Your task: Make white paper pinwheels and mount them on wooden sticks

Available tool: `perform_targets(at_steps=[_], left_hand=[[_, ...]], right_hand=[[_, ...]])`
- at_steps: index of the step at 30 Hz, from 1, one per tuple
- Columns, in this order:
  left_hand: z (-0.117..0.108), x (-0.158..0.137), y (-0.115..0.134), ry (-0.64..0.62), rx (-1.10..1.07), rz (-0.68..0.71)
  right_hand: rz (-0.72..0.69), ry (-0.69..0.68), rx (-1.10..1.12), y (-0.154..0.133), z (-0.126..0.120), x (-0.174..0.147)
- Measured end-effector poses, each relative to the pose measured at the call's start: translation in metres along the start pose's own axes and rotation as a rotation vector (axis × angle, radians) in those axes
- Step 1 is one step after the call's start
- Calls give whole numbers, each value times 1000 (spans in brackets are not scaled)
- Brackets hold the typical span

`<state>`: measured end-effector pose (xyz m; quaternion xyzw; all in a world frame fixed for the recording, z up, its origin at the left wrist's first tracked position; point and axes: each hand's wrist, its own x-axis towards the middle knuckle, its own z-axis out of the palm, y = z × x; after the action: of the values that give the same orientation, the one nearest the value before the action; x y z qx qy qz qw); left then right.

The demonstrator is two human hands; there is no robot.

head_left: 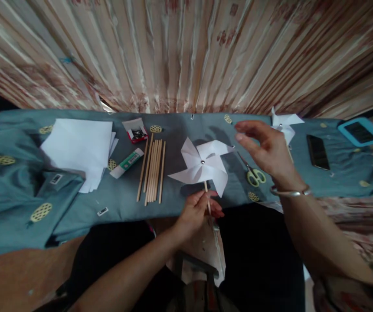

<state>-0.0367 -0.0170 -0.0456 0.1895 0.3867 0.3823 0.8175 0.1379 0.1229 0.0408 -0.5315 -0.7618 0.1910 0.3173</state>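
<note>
A white paper pinwheel [212,162] with a shiny pin at its centre stands up over the cloth on a thin wooden stick [206,187]. Below the blades, my left hand [197,212] pinches that stick between thumb and fingers. My right hand [262,145] hovers to the right of the pinwheel, apart from it, with fingers curved and a gap between thumb and fingertips; nothing shows in it. Scissors with yellow-green handles [255,177] lie just under the right hand. A second white pinwheel [286,123] rests behind it, its stick partly hidden by the hand.
Several wooden sticks [154,169] lie left of the pinwheel, beside a glue box [128,162] and a small red box of pins [137,134]. White paper sheets [79,138] are stacked farther left. A phone [318,151] and a blue-framed tablet [362,131] lie at right. A curtain [186,56] hangs behind.
</note>
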Motion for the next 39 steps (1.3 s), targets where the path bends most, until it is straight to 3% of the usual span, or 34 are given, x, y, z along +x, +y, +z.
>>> perform_targets(at_steps=[4,7,11,17,27,39], left_hand=[[-2,14,32,49,43,147],[-5,22,53,112,42,259],[-9,27,70,171,88,362],[-15,33,71,232,285,500],[-15,36,67,270,355,541],[-17,38,64,312,306,536]], right_hand=[[92,400,199,4,4,-32],[227,468,359,10,25,-54],[323,120,462,10,55,-70],[257,-205,609,-9,83,-79],[408,-152,765,-16,98,-80],[360,-193,791,-11,93,-73]])
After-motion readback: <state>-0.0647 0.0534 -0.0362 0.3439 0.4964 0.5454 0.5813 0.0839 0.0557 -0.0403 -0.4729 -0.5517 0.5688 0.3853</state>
